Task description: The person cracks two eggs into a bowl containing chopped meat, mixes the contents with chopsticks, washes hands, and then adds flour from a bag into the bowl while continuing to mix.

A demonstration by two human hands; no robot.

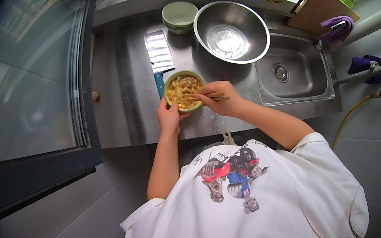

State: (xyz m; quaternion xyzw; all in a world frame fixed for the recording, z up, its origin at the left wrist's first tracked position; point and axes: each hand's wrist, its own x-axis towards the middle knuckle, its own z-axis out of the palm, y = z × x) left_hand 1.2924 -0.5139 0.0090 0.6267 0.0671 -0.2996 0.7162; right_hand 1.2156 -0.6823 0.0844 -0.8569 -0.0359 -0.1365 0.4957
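A green-rimmed bowl [201,79] stands near the front of the steel counter, holding a wet yellow mixture [180,89] with a paler brownish lump that I cannot identify. My left hand [168,117] grips the bowl's near left side, thumb at the rim. In my right hand [222,96] is a pair of wooden chopsticks [217,95], their tips down in the mixture. Just beyond the bowl lies a cleaver [159,52] with a blue handle [159,83], which reaches close to the bowl's left rim.
A large steel basin [202,43] stands behind, partly over the sink edge. Pale green bowls [179,14] sit beside it. The steel sink [297,82] is at right, with a cutting board [323,9] and purple cloth [343,26] behind. An open window sash [87,98] juts in at left.
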